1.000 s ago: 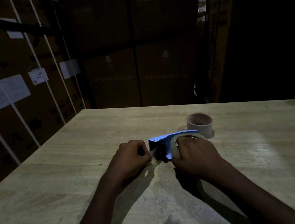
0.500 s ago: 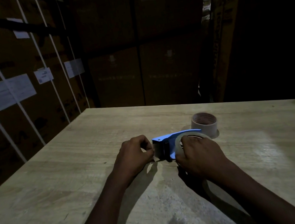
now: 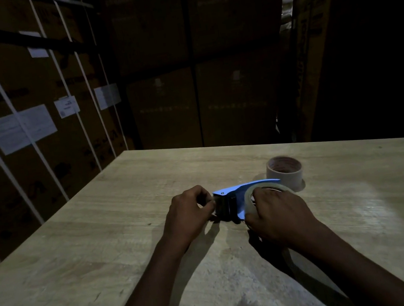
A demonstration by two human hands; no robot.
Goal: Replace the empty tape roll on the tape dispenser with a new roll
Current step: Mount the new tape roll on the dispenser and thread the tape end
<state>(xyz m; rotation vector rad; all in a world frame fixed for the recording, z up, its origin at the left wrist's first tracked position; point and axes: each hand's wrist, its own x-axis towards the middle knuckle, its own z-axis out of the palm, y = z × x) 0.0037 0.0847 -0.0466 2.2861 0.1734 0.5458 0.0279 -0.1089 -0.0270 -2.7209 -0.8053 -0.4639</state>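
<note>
A blue tape dispenser (image 3: 231,191) lies on the wooden table (image 3: 130,245) in the middle of the head view. A clear tape roll (image 3: 249,198) sits in it. My right hand (image 3: 277,212) covers and grips this roll from above. My left hand (image 3: 189,212) pinches at the dispenser's dark front end (image 3: 225,207), fingers curled; whether it holds a tape end I cannot tell. A second, pale roll (image 3: 284,173) stands flat on the table just behind the dispenser, apart from both hands.
Stacked cardboard boxes (image 3: 28,115) with white straps and paper labels stand left of the table. More boxes (image 3: 195,73) rise behind its far edge, and a tall box (image 3: 315,40) stands at the back right. The room is dim.
Both hands stay at the dispenser. My left hand's fingers have closed in tighter against the dispenser's front end. The pale roll has not moved.
</note>
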